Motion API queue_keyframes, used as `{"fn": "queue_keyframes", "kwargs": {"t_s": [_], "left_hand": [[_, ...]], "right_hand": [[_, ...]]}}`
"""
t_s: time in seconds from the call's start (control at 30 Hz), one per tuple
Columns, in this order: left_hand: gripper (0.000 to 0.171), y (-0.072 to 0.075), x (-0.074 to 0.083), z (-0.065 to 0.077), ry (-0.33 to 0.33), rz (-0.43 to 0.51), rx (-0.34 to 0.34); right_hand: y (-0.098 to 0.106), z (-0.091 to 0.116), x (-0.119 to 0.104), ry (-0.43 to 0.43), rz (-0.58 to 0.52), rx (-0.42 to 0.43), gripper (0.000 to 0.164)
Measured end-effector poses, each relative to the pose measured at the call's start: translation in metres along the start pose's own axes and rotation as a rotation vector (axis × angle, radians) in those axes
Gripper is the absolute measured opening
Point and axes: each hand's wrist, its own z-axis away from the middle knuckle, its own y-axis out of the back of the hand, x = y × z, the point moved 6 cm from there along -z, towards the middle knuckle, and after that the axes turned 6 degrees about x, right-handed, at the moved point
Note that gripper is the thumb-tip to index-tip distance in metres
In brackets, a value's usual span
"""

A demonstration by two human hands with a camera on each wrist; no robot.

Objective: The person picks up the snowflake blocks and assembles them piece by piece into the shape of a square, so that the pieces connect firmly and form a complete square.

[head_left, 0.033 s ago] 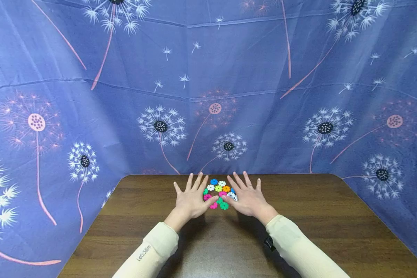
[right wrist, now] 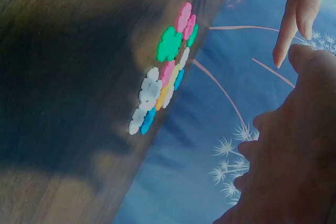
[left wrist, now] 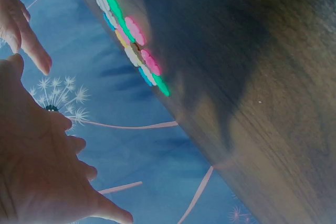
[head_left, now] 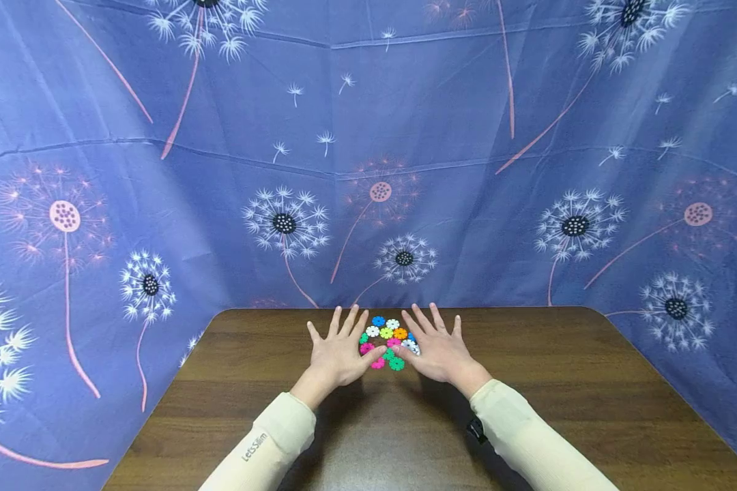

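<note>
Several flower-shaped plastic discs lie in a loose cluster on the brown wooden table [head_left: 393,429]. Among them are a blue disc [head_left: 378,321], a yellow disc [head_left: 386,333], an orange disc [head_left: 400,333], a green disc [head_left: 396,364] and a pink disc [head_left: 366,348], plus some white ones. My left hand [head_left: 339,354], its fingers spread, is held left of the cluster with nothing in it. Opposite it, my right hand [head_left: 443,354] is likewise spread and holds nothing. Both wrist views show the hands raised above the table, apart from the discs. From the head, the thumbs partly cover the cluster.
A blue cloth [head_left: 368,102] with a dandelion print hangs behind the table and along both sides. The discs lie near the table's far edge. A black strap [head_left: 475,430] shows beneath the right sleeve.
</note>
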Motion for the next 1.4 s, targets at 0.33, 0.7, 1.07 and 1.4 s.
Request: {"fn": "queue_keyframes", "kwargs": {"t_s": [0.33, 0.7, 1.07, 1.4], "left_hand": [[0.08, 0.007, -0.003, -0.005, -0.012, 0.054, 0.009], [0.045, 0.001, -0.005, -0.011, -0.058, 0.1, 0.088], [0.013, -0.012, -0.002, -0.013, -0.152, 0.124, 0.117], [0.018, -0.031, 0.013, -0.021, -0.201, 0.14, 0.03]], "right_hand": [[-0.006, -0.008, 0.005, 0.002, -0.055, -0.018, 0.073], [-0.013, -0.014, 0.016, 0.011, -0.067, -0.004, 0.042], [-0.017, -0.019, 0.011, 0.102, -0.129, 0.069, 0.008], [-0.032, -0.023, 0.005, 0.133, -0.173, 0.019, 0.008]]}}
